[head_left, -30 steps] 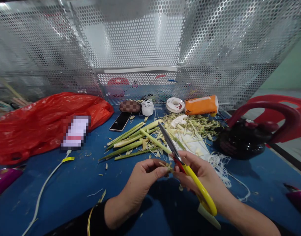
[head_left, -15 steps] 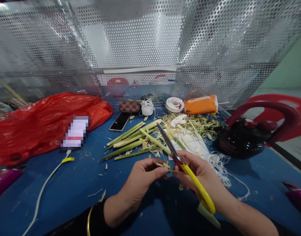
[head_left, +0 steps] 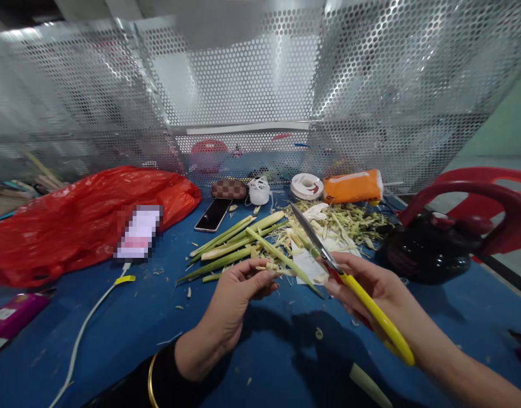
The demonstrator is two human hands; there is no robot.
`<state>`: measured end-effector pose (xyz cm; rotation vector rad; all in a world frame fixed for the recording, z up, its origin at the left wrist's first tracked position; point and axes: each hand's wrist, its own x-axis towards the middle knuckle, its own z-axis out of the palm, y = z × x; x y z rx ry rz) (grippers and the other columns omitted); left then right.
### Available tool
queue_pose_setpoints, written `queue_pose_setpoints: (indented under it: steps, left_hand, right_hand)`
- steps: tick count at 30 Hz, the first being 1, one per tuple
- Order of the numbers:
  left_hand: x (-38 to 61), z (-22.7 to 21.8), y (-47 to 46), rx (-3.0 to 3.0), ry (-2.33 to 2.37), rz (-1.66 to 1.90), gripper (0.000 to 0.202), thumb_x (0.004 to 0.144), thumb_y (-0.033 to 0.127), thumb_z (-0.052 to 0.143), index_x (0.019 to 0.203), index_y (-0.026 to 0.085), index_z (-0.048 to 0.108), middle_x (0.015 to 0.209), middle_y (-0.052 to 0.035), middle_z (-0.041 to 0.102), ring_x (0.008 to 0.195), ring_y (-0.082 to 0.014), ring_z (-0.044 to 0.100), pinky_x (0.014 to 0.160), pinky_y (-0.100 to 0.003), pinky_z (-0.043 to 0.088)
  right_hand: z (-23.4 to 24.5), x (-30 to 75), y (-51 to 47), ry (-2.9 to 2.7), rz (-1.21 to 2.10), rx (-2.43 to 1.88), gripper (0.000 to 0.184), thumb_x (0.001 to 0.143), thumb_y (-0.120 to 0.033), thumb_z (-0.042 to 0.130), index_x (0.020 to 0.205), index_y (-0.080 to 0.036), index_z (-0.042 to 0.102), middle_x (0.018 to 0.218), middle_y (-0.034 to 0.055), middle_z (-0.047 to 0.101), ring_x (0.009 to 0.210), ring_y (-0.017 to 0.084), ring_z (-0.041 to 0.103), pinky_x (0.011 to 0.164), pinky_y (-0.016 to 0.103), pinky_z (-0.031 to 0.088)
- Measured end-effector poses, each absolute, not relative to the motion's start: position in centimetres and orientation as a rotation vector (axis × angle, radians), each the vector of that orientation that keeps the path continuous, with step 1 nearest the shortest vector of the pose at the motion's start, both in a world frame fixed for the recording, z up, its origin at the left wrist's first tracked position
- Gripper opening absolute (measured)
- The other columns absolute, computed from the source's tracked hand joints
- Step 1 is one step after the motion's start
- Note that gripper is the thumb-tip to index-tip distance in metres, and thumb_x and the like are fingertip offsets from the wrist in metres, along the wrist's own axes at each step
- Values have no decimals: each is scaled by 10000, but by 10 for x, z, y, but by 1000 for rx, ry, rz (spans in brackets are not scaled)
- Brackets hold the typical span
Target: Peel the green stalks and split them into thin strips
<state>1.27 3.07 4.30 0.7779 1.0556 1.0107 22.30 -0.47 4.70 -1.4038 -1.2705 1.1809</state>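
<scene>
My left hand (head_left: 243, 292) pinches a small pale piece of plant stalk (head_left: 269, 266) between thumb and fingertips. To its right, my right hand (head_left: 371, 286) is closed around scissors (head_left: 373, 309) with yellow and red handles. Their blades point up and away to the left, and look closed. Behind both hands lies a bunch of cut green stalks (head_left: 226, 255), several with pale ends. A heap of shredded green trimmings (head_left: 354, 221) is spread over a white sheet of paper (head_left: 306, 266). One loose pale green leaf piece (head_left: 368, 385) rests near the front edge.
A dark kettle (head_left: 430, 255) with a red handle stands at right. Along the back are an orange packet (head_left: 354, 187), a white spool (head_left: 306, 186), a checked case (head_left: 229, 189) and a black phone (head_left: 214, 215). A red plastic bag (head_left: 94, 226) and charging phone (head_left: 139, 232) lie left.
My hands have moved apart. The right one has gone to the right with the scissors, while the left has shifted slightly left and up with the stalk piece. The whole view has shifted a little.
</scene>
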Motion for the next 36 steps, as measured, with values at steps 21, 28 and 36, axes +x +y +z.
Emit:
queue_pose_setpoints:
  steps: [21, 28, 36]
  left_hand:
    - [4, 45, 41, 926, 1061, 1387, 219, 606, 170, 806, 805, 175, 715, 729, 13, 711, 676, -88, 634, 676, -173, 495]
    - [5, 43, 39, 981, 1050, 1337, 198, 592, 161, 811, 772, 190, 735, 742, 20, 704, 681, -82, 610, 658, -164, 484]
    - [4, 38, 40, 1035, 1066, 1295, 185, 622, 177, 800, 797, 216, 754, 763, 15, 718, 712, -86, 609, 682, -162, 476]
  right_hand:
    - [53, 253, -22, -1814, 1445, -1252, 652, 689, -707, 633, 1137, -234, 638, 657, 9, 584, 586, 144, 526, 523, 218, 456]
    - [79, 237, -23, -1818, 1271, -1293, 323, 736, -558, 676, 869, -267, 722, 604, 7, 615, 530, 150, 538, 437, 208, 443]
    - [79, 234, -20, -1875, 1253, -1379, 273, 763, -492, 644, 744, -229, 715, 602, 16, 644, 526, 157, 583, 399, 203, 425]
